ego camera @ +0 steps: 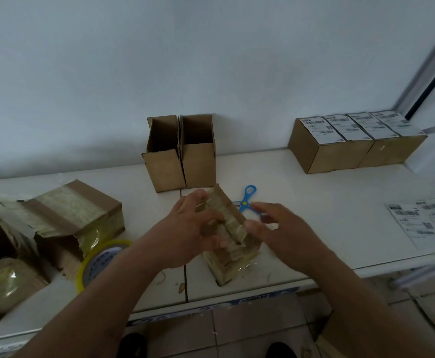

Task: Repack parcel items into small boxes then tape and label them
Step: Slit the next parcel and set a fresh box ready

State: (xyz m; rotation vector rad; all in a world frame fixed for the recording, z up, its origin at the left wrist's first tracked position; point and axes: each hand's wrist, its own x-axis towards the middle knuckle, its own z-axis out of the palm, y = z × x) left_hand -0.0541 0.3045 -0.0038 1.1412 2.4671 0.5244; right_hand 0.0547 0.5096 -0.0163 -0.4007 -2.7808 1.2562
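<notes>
1. A small taped box [230,236] stands on the white worktop [327,197], near its front edge, between both hands.
2. The left hand [193,228] holds the box's left side, its grip clamped on the top flap.
3. The right hand [275,226] touches the box's right side; its fingers are blurred, so its grip looks apart but is hard to judge.
4. Blue scissors [246,200] lie just behind the box.
5. Two open boxes [180,153] stand upright against the wall.
6. A row of labelled boxes [353,143] sits far right; label sheets [425,223] lie nearer.
7. A tape roll [100,262] and a torn parcel [64,223] are on the left.
</notes>
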